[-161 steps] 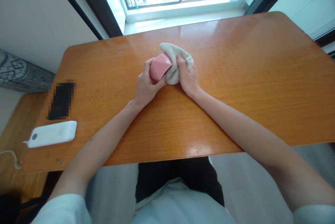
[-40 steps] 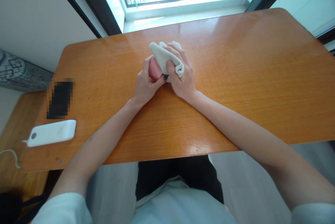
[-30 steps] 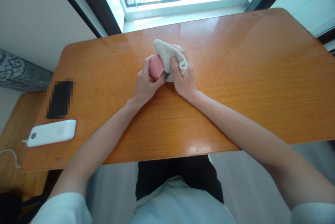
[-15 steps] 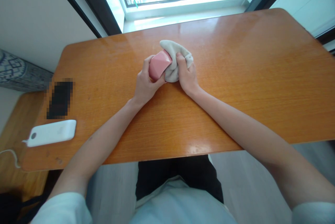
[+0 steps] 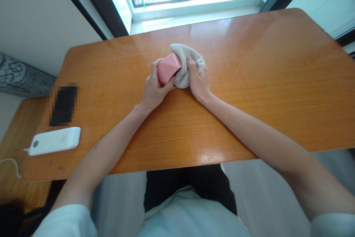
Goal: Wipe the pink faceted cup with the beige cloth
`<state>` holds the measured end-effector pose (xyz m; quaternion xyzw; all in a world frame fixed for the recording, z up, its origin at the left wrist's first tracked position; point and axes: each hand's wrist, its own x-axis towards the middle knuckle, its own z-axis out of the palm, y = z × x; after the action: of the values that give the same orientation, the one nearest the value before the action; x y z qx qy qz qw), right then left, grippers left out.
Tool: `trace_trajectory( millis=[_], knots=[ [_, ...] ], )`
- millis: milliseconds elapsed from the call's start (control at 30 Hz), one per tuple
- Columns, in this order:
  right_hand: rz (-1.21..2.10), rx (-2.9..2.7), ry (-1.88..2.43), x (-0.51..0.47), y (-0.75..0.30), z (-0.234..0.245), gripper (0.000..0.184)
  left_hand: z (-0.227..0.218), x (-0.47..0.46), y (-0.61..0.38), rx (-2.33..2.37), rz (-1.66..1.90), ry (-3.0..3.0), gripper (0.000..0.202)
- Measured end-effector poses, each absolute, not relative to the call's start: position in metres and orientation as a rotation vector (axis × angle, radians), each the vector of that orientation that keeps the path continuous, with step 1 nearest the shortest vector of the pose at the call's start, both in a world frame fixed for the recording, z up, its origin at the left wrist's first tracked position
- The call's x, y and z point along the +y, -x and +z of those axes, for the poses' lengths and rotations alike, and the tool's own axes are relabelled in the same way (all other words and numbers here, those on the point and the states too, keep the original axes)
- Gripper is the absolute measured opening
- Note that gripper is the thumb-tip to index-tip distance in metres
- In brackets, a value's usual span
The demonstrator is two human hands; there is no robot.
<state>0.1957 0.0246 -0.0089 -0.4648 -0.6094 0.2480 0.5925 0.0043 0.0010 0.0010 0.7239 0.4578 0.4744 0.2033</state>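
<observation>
Wooden tabletop [image 5: 249, 81] below: the left hand [image 5: 153, 87] curls around a bare pink block [image 5: 168, 68], while the right hand [image 5: 198, 81] pinches a crumpled cloth [image 5: 188, 68] just beside it.

Right hand [image 5: 199, 81] has loads of worktop [image 5: 263, 63] to swing through out to the right. Left hand [image 5: 156, 85] heading left runs into a pixelated dark slab [image 5: 64, 105] and a white power bank [image 5: 54, 141], and the pink block [image 5: 168, 69] and cloth [image 5: 184, 76] sit jammed between both hands.
</observation>
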Motion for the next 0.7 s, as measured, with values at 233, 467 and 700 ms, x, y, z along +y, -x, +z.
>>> trace_trajectory(
  millis=[233, 467, 700],
  knots=[
    [0.399, -1.522, 1.018, 0.015, -0.197, 0.001, 0.052, -0.003, 0.000, -0.004, 1.117, 1.224, -2.067, 0.068],
    [0.235, -1.741, 1.029, 0.003, -0.206, 0.015, 0.054, -0.008, 0.003, -0.003, 1.019, 1.132, -2.091, 0.047],
    [0.094, -1.861, 0.981, 0.002, -0.206, 0.016, 0.053, -0.003, 0.004, -0.004, 1.024, 1.188, -2.014, 0.044]
  ],
)
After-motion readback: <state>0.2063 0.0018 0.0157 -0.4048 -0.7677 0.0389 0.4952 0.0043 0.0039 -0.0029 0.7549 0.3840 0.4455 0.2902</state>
